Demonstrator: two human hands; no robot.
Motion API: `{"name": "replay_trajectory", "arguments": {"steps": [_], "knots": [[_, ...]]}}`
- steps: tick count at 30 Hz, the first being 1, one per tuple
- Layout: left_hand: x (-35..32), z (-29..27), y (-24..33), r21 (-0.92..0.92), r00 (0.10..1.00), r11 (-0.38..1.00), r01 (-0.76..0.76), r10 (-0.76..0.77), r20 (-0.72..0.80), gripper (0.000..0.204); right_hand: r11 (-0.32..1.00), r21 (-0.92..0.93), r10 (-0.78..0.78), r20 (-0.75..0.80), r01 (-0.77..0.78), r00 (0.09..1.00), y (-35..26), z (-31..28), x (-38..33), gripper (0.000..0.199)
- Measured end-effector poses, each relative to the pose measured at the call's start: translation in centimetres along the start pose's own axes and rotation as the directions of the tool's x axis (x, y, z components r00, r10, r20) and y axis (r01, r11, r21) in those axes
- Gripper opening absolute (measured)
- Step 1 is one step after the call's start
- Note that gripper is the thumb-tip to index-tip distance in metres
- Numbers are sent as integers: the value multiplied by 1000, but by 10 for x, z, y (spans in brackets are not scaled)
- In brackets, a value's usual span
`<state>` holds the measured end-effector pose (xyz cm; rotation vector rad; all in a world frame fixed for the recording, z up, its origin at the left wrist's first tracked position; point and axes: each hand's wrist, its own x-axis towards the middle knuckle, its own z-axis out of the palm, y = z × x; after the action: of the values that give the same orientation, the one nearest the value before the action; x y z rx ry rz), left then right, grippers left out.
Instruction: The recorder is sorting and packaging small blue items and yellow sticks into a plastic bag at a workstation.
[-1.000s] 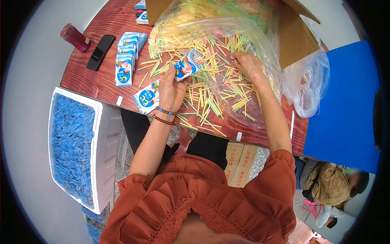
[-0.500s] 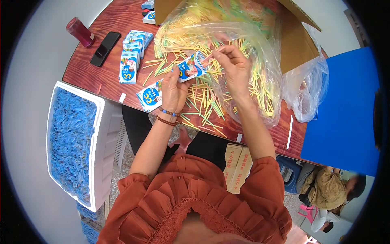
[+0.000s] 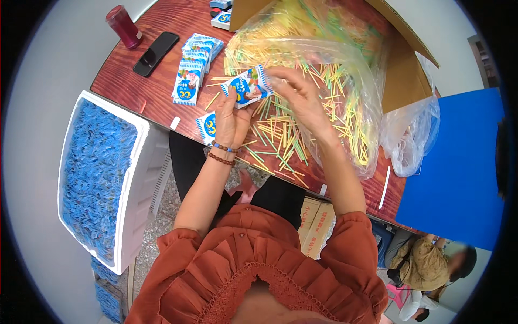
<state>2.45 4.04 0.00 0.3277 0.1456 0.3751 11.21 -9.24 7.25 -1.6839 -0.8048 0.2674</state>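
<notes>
My left hand [image 3: 233,121] is closed on a blue-and-white packet [image 3: 247,87], held tilted above the table edge. At the packet's right end, the fingers of my right hand [image 3: 298,97] are drawn together; what lies between them is hidden. A second blue-and-white packet [image 3: 207,127] shows beside my left hand, partly covered by it. Thin yellow, green and pink sticks [image 3: 280,135] lie scattered under and around both hands. More of them fill a large clear plastic bag [image 3: 359,100] just beyond my right hand.
Overlapping packets [image 3: 187,81] lie left of my hands, near a black phone [image 3: 156,54] and a red container [image 3: 125,27]. An open cardboard box [image 3: 407,75] stands behind the bag. A white foam box [image 3: 141,135] of blue packets is at the left, a blue board [image 3: 448,167] at the right.
My right fingers have shifted a little left onto the packet's end, and the pink sticks seen at them earlier are out of sight. The whole view has shifted slightly.
</notes>
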Motion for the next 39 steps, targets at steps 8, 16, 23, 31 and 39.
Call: {"name": "replay_trajectory", "arguments": {"steps": [8,16,23,31,39], "knots": [[0,0,19,33,993,995,-94,91,79,24,994,12,107,13,-107,994,-19,21,-3,11],[-1,-6,45,61,979,982,-179,172,114,28,986,-135,-95,37,99,995,-41,35,26,10],[-22,-32,70,191,908,899,-394,413,-72,27,991,128,13,166,-35,986,-8,82,69,12],[-36,-65,98,916,686,196,-351,720,109,34,904,-428,102,201,-6,974,38,142,114,28],[-31,-64,100,903,774,-412,-123,529,347,38,804,-592,139,268,49,953,24,80,55,34]]}}
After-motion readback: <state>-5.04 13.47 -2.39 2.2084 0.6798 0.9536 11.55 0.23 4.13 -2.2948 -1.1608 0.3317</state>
